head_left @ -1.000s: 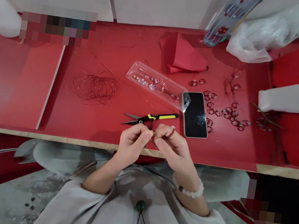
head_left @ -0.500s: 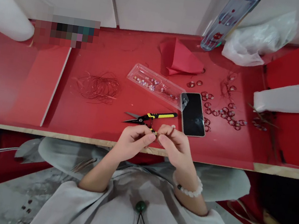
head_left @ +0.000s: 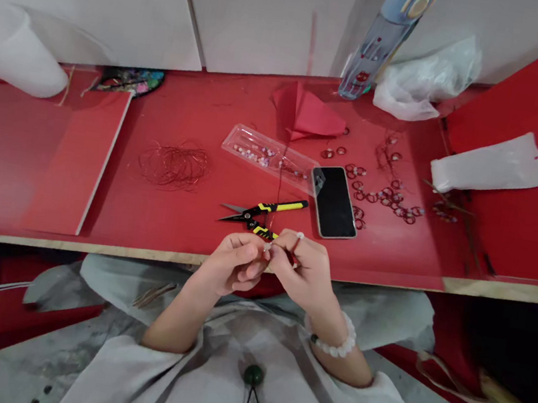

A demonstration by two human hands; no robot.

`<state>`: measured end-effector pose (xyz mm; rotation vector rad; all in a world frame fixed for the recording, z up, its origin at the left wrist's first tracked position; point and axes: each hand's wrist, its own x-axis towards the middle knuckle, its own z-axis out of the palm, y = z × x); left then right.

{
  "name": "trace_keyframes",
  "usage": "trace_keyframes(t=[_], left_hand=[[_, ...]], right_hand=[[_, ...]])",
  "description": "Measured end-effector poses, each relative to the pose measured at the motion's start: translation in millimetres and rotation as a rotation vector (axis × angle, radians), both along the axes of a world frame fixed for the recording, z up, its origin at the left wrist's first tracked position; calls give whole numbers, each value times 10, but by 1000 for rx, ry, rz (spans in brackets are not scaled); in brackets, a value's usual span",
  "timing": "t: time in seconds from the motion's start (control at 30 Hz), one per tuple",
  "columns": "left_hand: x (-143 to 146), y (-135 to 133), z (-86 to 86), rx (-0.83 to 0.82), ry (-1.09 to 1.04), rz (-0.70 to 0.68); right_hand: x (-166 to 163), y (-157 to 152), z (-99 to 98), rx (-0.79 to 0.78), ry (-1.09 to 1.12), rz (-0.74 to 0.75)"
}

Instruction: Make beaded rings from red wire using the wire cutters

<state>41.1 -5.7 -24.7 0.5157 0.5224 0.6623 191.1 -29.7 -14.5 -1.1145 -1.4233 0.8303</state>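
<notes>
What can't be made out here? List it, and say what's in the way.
Head view, pale piece between left hand and right hand: exact shape, too small.
Head view, cutters: end of the lower handle, behind the right hand.
Head view, bag: contents, veiled by its cloudy plastic.
Head view, white cylinder: left part, cut off by the left edge.

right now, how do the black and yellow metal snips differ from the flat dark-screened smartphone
The snips have open, tapering blades, while the smartphone is a rectangular slab. The snips' handles are marked yellow; the smartphone has a pale edge around its dark screen. Both lie on the red tabletop.
</notes>
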Motion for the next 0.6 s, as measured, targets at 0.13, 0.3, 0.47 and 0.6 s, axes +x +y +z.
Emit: trace_keyframes(t=[0.13, 0.3, 0.47, 0.6], left_hand=[[-37, -35, 44, 10, 92, 43], [-43, -123, 132, 34, 198, 122], [-22, -232, 120, 173, 270, 218], [-32, -319, 108, 261, 239, 289]], right_hand=[[-32, -30, 25, -70, 32, 18], [-17, -75, 35, -154, 182, 106], [-51, -147, 34, -271, 413, 235], [-108, -227, 76, -259, 500, 269]])
